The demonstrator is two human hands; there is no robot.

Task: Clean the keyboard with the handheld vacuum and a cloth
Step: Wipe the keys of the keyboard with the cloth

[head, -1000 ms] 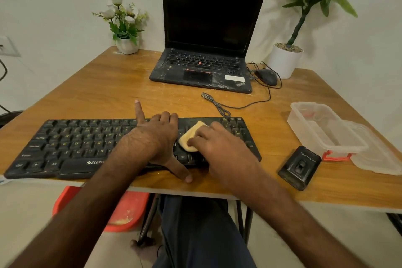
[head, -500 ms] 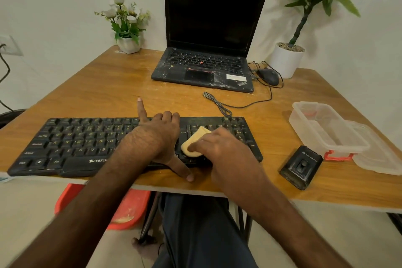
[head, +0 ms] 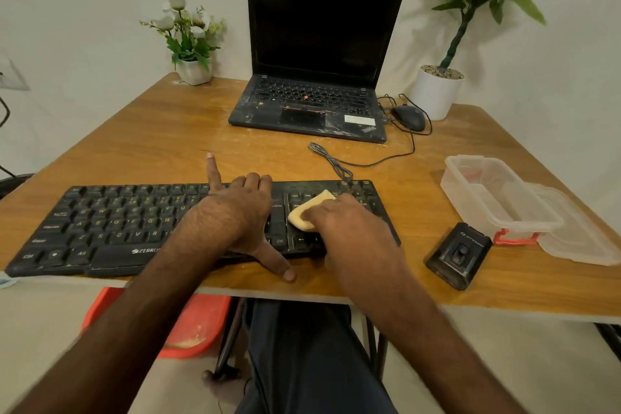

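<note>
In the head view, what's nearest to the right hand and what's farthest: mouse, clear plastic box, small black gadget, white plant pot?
From the right hand:
1. small black gadget, just right.
2. clear plastic box, farther right.
3. mouse, back by the laptop.
4. white plant pot, far right corner.

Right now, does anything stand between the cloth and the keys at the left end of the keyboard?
Yes. The left hand holds the keyboard at its middle, directly left of the cloth under the right hand, blocking that path.
</note>
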